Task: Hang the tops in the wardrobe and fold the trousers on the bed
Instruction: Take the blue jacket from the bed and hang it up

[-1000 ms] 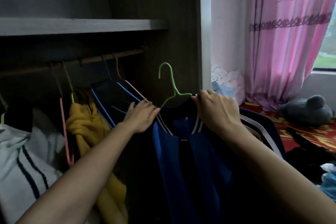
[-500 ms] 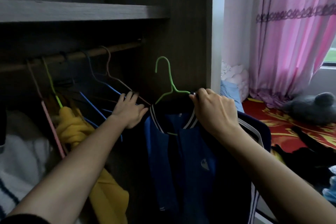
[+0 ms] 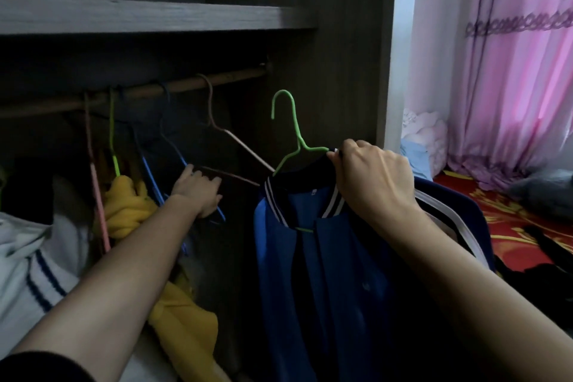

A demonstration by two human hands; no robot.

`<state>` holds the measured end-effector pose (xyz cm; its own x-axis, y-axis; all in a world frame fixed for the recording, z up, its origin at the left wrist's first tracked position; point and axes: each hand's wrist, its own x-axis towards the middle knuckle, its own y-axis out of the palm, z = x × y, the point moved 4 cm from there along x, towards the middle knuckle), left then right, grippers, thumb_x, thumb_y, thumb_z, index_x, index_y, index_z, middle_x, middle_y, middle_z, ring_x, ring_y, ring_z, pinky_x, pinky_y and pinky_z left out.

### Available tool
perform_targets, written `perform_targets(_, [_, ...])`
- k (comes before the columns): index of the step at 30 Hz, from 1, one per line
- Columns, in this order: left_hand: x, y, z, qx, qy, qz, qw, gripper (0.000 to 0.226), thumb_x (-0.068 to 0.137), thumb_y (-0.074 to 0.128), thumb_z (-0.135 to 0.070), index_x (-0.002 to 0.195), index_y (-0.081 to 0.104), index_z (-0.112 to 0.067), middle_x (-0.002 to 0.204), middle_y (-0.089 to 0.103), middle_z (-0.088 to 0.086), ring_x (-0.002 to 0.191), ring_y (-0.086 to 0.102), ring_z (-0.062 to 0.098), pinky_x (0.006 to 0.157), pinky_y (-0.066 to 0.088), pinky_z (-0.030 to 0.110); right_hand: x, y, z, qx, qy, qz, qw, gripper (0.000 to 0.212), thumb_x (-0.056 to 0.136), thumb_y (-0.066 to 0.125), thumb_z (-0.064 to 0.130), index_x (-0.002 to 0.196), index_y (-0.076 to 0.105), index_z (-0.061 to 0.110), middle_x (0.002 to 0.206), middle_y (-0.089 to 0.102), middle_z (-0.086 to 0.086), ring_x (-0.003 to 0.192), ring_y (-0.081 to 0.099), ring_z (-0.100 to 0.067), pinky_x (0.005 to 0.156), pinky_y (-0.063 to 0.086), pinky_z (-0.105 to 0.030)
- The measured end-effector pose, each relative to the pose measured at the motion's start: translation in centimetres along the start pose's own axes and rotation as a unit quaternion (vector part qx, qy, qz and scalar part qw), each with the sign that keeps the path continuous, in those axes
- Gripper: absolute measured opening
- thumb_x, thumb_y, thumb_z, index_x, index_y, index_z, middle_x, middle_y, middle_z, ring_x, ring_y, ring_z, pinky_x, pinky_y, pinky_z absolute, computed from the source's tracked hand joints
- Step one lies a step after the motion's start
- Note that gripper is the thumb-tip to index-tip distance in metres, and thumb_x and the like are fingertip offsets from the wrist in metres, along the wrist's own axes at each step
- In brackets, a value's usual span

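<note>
A blue jacket [image 3: 335,282] with a striped collar hangs on a green hanger [image 3: 290,130], held up in front of the wardrobe. My right hand [image 3: 372,177] grips the jacket's collar and the hanger's right shoulder. The hanger's hook is free, below and right of the wooden rail [image 3: 192,87]. My left hand [image 3: 198,189] reaches into the wardrobe, fingers against the empty blue hanger [image 3: 152,177] and brown hanger [image 3: 229,136] that hang on the rail. It is too dark to tell whether it grips them.
A yellow top [image 3: 130,208] and a white striped top [image 3: 37,270] hang at the left on the rail. A shelf [image 3: 155,14] runs above. The wardrobe's side panel [image 3: 384,40] stands right. Beyond it lie a red bed [image 3: 514,226] with dark clothes [image 3: 545,276] and a pink curtain [image 3: 511,71].
My left hand has left the jacket's left shoulder and moved left into the wardrobe to the empty hangers. My right hand keeps the jacket up on the green hanger.
</note>
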<state>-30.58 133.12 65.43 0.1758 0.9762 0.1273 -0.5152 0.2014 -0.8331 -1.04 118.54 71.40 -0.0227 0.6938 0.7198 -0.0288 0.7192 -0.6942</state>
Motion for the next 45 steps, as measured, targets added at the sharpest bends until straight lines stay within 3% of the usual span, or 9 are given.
perform_targets(5, [-1.2, -3.2, -0.9, -0.156, -0.022, -0.147, 0.976, 0.061, 0.099, 0.044, -0.034, 0.152, 0.020, -0.015, 0.146, 0.030, 0.019, 0.120, 0.048, 0.037, 0.094, 0.046, 0.049, 1.7, -0.2, 1.5, 0.007, -0.010, -0.006, 1.000, 0.038, 0.106, 0.035, 0.043, 0.099, 0.059, 0.014, 0.098, 0.069, -0.006, 0.084, 0.068, -0.034, 0.056, 0.027, -0.034])
perform_targets(10, [0.0, -6.6, -1.4, -0.126, -0.009, -0.227, 0.966, 0.082, 0.093, 0.050, -0.028, 0.156, 0.000, -0.015, 0.162, -0.010, 0.013, 0.148, 0.004, 0.034, 0.116, 0.025, 0.050, 2.1, 0.0, 2.4, 0.027, -0.023, -0.006, 0.999, 0.038, 0.106, 0.034, 0.042, 0.098, 0.058, 0.014, 0.096, 0.068, -0.005, 0.081, 0.067, -0.033, 0.055, 0.029, -0.034])
perform_targets(16, [2.1, -7.9, -2.3, -0.160, -0.016, -0.239, 0.958, 0.087, 0.092, 0.052, -0.023, 0.156, -0.006, -0.018, 0.163, -0.014, 0.007, 0.149, -0.001, 0.033, 0.118, 0.016, 0.053, 2.2, 0.7, 1.3, 0.044, -0.001, -0.008, 0.999, 0.039, 0.106, 0.033, 0.044, 0.098, 0.057, 0.014, 0.096, 0.068, -0.006, 0.080, 0.067, -0.034, 0.056, 0.028, -0.034])
perform_targets(23, [3.5, -7.4, 0.2, -0.345, 0.024, -0.183, 0.920, 0.062, 0.098, 0.043, -0.014, 0.155, 0.018, -0.014, 0.154, 0.026, 0.015, 0.137, 0.034, 0.037, 0.111, 0.034, 0.047, 3.8, 0.8, 1.4, 0.056, 0.018, -0.023, 0.998, 0.040, 0.106, 0.031, 0.044, 0.102, 0.056, 0.013, 0.099, 0.068, -0.007, 0.082, 0.067, -0.034, 0.057, 0.028, -0.035])
perform_targets(27, [4.0, -8.8, 2.4, -0.453, -0.110, -0.248, 0.849, 0.077, 0.094, 0.057, -0.026, 0.156, 0.011, -0.020, 0.159, 0.011, 0.024, 0.145, 0.016, 0.042, 0.119, 0.023, 0.044, 5.3, 1.1, 2.5, 0.069, 0.008, -0.018, 0.997, 0.038, 0.107, 0.033, 0.042, 0.103, 0.057, 0.013, 0.099, 0.067, -0.007, 0.080, 0.066, -0.031, 0.057, 0.030, -0.034])
perform_targets(31, [5.7, -9.6, 3.2, -0.569, -0.094, -0.190, 0.794, 0.072, 0.097, 0.056, -0.023, 0.157, 0.016, -0.025, 0.157, 0.030, 0.016, 0.142, 0.032, 0.034, 0.115, 0.028, 0.032, 6.3, 1.8, 2.9, 0.072, 0.011, -0.005, 0.997, 0.036, 0.107, 0.032, 0.040, 0.107, 0.057, 0.013, 0.102, 0.067, -0.006, 0.082, 0.067, -0.029, 0.057, 0.032, -0.034])
perform_targets(37, [6.9, -10.4, 2.9, -0.630, -0.136, -0.235, 0.728, 0.052, 0.098, 0.056, -0.023, 0.147, 0.039, -0.015, 0.140, 0.053, 0.011, 0.127, 0.051, 0.031, 0.099, 0.037, 0.025, 6.8, 2.1, 2.5, 0.076, 0.013, 0.003, 0.997, 0.035, 0.107, 0.032, 0.040, 0.106, 0.056, 0.014, 0.101, 0.067, -0.005, 0.081, 0.066, -0.028, 0.056, 0.031, -0.034])
perform_targets(41, [7.6, -10.8, 4.0, -0.528, -0.150, -0.263, 0.794, 0.054, 0.091, 0.059, -0.006, 0.143, 0.049, -0.016, 0.134, 0.058, 0.018, 0.120, 0.055, 0.038, 0.101, 0.045, 0.039, 6.5, 1.5, 2.9, 0.078, 0.001, 0.000, 0.997, 0.036, 0.107, 0.032, 0.041, 0.105, 0.056, 0.015, 0.100, 0.067, -0.004, 0.079, 0.066, -0.027, 0.052, 0.026, -0.033])
perform_targets(45, [7.3, -9.6, 5.8, -0.402, -0.185, -0.283, 0.851, 0.049, 0.098, 0.041, -0.006, 0.145, 0.046, -0.019, 0.144, 0.047, 0.022, 0.128, 0.047, 0.041, 0.107, 0.035, 0.040, 5.4, 1.1, 3.0, 0.071, -0.005, -0.001, 0.997, 0.037, 0.107, 0.032, 0.043, 0.103, 0.057, 0.015, 0.098, 0.067, -0.003, 0.078, 0.066, -0.026, 0.052, 0.028, -0.033])
